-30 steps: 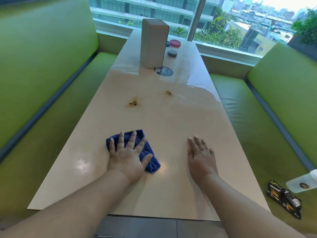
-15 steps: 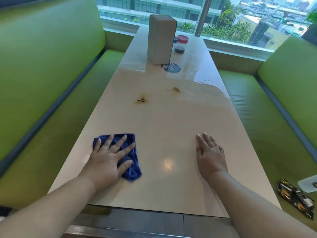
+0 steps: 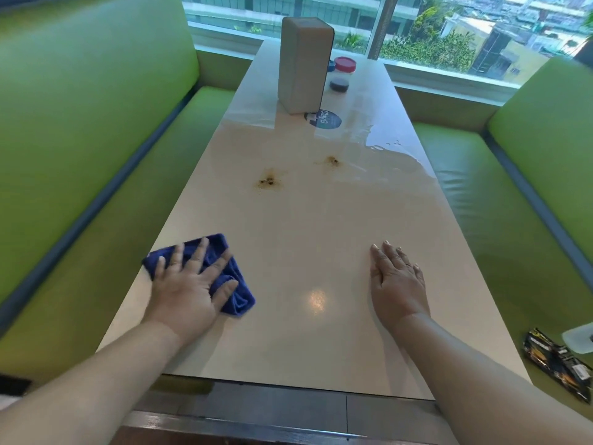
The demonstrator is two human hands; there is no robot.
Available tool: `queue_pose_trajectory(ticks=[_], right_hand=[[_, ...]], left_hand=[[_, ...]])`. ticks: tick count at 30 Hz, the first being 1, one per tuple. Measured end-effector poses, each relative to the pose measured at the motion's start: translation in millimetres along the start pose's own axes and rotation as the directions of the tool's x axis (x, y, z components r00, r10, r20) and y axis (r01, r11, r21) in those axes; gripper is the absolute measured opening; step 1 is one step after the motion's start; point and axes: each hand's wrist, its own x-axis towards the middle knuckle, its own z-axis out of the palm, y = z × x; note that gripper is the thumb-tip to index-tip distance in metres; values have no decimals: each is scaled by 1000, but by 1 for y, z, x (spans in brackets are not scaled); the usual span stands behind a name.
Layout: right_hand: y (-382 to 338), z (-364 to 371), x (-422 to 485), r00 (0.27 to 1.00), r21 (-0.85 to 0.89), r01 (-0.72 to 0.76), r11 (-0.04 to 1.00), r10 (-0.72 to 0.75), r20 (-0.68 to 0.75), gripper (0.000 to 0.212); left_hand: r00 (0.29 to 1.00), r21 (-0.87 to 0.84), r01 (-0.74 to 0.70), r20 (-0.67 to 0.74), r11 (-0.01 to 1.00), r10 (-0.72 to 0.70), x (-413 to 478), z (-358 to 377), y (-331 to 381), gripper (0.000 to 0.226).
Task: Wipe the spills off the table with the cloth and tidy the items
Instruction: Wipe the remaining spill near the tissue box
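Head view: your left hand (image 3: 189, 287) presses flat on the blue cloth (image 3: 240, 298), fingers (image 3: 201, 252) spread straight, near the left edge of the bench (image 3: 305, 226). Your right hand (image 3: 396, 281) lies palm down on the bench, fingers straight, holding nothing. Two brown spills (image 3: 268, 181) sit farther up, mid-bench.

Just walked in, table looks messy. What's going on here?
A person is wiping the table with a blue cloth pressed flat under the left hand, near the left edge. The right hand rests on the tabletop. Two brown spills further up are not yet wiped, and a wet patch lies beyond them.
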Motion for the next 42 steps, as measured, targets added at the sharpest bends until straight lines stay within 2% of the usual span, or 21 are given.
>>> queue_pose_trajectory(ticks=[2,4,6,8,11,13,14,16,19,22,24,27,30,32,36,42], right_hand=[[-2,1,0,1000,-3,7,1000,-7,-3,45],[-1,1,0,1000,1,9,1000,-9,-4,45],[0,1,-2,1000,2,12,1000,-12,1,45],[2,1,-4,1000,6,12,1000,-12,11,45],[2,1,-5,1000,16,15,1000,-15,7,45],[3,1,-5,1000,9,16,1000,-16,4,45],[3,1,-5,1000,4,17,1000,-17,0,45],[2,1,-6,1000,-9,16,1000,-16,-3,45],[0,-1,-3,999,-23,47,999,-47,-3,46],[1,-6,5,981,-6,193,981,-193,8,45],[5,-10,12,956,19,292,956,-292,21,47],[11,-16,29,929,41,361,932,-363,66,42],[16,-23,50,912,69,391,918,-396,105,43],[16,-26,64,906,82,399,913,-406,118,44],[1,-23,84,872,107,453,885,-465,152,45],[-36,-17,104,844,119,484,867,-498,200,48]], left_hand=[[980,-11,-191,58,982,191,-10,3,17,75],[908,-50,-394,138,918,397,-14,-1,24,66],[851,-73,-482,199,873,486,-5,-9,16,61],[880,-59,-435,186,899,438,15,-12,3,66],[973,9,-199,123,980,197,45,-8,1,75],[992,28,-48,115,998,44,56,-3,21,67],[994,31,-19,112,999,15,57,-1,35,65],[991,27,-85,105,996,82,52,3,64,70],[934,-30,-323,149,946,324,39,11,87,85],[898,-72,-405,154,911,411,43,7,81,85],[928,-55,-350,112,935,354,54,5,75,87],[997,-57,-71,12,996,72,73,5,72,73],[992,-1,123,2,992,-123,82,6,86,59],[993,-6,115,26,993,-115,77,10,103,58],[998,-42,-42,47,998,44,45,16,118,80],[997,-9,65,35,998,-65,54,7,86,98]])
